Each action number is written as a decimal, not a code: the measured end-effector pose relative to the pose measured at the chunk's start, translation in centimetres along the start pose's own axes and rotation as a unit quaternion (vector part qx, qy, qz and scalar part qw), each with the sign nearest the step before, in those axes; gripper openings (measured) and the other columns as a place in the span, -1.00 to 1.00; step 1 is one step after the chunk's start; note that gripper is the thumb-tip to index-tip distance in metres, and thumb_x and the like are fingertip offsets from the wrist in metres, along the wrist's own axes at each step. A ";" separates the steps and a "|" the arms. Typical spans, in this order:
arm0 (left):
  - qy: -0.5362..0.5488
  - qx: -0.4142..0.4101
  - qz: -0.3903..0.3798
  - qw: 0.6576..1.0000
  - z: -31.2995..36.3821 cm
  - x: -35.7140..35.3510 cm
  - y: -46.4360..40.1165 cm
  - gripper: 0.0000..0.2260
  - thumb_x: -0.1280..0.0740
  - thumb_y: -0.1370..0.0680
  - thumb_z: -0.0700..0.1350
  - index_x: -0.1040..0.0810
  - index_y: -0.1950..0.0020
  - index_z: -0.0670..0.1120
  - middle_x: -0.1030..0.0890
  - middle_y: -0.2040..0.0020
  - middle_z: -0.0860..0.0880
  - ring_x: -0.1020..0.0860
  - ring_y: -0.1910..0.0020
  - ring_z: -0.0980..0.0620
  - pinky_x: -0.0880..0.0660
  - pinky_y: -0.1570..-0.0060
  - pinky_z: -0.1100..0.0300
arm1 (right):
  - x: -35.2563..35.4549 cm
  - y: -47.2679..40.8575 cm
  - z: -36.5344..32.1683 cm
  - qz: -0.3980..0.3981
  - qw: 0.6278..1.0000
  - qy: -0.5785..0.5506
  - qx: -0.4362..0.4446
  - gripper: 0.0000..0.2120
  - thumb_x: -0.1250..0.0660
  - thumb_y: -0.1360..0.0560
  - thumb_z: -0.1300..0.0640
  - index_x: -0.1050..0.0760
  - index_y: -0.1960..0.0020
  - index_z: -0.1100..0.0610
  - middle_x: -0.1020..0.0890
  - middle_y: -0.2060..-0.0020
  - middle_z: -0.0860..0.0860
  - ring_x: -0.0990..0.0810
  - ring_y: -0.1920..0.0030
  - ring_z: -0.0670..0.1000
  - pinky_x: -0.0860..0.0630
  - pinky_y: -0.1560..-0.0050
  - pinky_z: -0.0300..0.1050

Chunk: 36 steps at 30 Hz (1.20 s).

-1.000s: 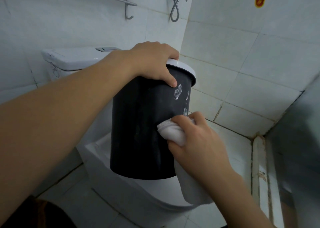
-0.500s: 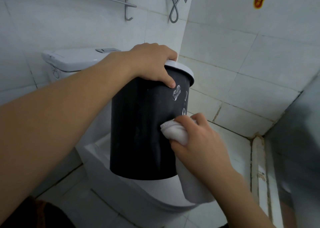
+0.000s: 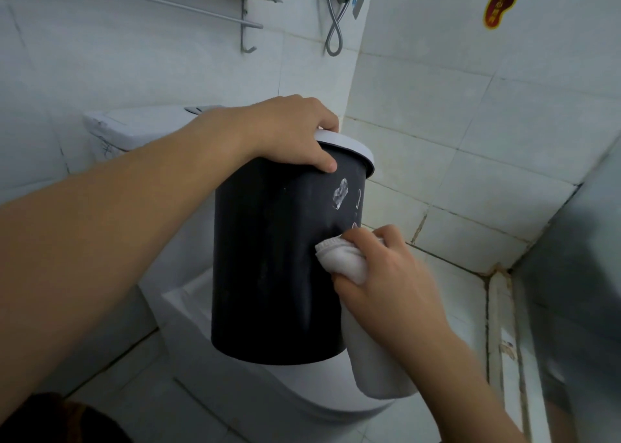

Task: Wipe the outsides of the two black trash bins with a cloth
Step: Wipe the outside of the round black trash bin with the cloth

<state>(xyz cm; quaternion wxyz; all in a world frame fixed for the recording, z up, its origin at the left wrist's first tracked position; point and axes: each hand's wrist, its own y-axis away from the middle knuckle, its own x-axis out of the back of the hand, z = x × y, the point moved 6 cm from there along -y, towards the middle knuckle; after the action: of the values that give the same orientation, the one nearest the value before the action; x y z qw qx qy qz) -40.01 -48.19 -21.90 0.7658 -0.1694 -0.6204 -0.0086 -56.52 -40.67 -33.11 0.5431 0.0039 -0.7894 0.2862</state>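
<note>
Little moved since 0.5 s ago — cloth pad and right hand roughly where they were on the bin wall, bin marginally shifted in view.

Toilet [image 3: 208, 368] white, below and behind, cistern against tiled wall. Black trash bin [image 3: 268, 258] held up in the air over the toilet bowl, tilted slightly, pale rim ring at top. Only 1 of the 2 bins in view.

Left hand [image 3: 289, 133] clamped over the rim from above, thumb curled down onto the black wall, forearm reaching in from lower left. Right hand [image 3: 386, 274] gripping white cloth [image 3: 342, 258], fingers curled round a bunched pad pressed against the bin's right side, loose tail hanging below the wrist. White smears [image 3: 341, 194] on the wall just above the pad.

Judged best practice: keep left grip firm to resist push, stroke upward through the smears with steady pressure, then rotate bin to expose unwiped faces — tail of cloth best kept clear of the toilet.
</note>
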 end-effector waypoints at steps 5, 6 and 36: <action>0.016 0.014 -0.015 1.000 -0.3 0.5 0.1 -0.78 -0.50 -0.38 0.10 -0.50 0.19 0.06 -0.51 0.20 0.11 -0.49 0.16 0.03 -0.36 0.19 0.13 | 0.7 -0.4 -0.3 0.002 1.000 -0.003 0.004 -0.70 -0.29 -0.42 -0.08 -0.39 -0.14 -0.19 -0.37 0.01 -0.14 -0.51 0.15 0.02 -0.47 0.24 -0.07; 0.024 0.013 -0.020 0.999 -0.3 0.4 0.1 -0.78 -0.50 -0.37 0.06 -0.51 0.21 0.02 -0.51 0.23 0.07 -0.49 0.20 0.03 -0.37 0.22 0.12 | 1.0 -0.7 -0.4 0.007 1.000 -0.002 0.002 -0.71 -0.29 -0.42 -0.07 -0.39 -0.14 -0.18 -0.37 0.01 -0.13 -0.50 0.16 0.03 -0.47 0.25 -0.07; 0.082 0.008 -0.031 0.996 0.4 -0.2 1.0 -0.85 -0.45 -0.39 -0.07 -0.59 0.06 0.04 -0.56 0.23 0.08 -0.51 0.25 0.09 -0.42 0.24 0.15 | 1.5 -1.3 -2.4 0.013 0.997 0.064 0.030 -0.74 -0.30 -0.41 -0.04 -0.38 -0.08 -0.12 -0.31 0.06 -0.11 -0.29 0.27 0.01 -0.14 0.45 -0.17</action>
<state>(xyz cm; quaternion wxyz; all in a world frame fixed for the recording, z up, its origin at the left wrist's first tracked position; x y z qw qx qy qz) -40.24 -47.17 -22.30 0.8148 -0.1433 -0.5602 -0.0412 -54.63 -40.21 -30.67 0.5884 -0.0082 -0.7442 0.3162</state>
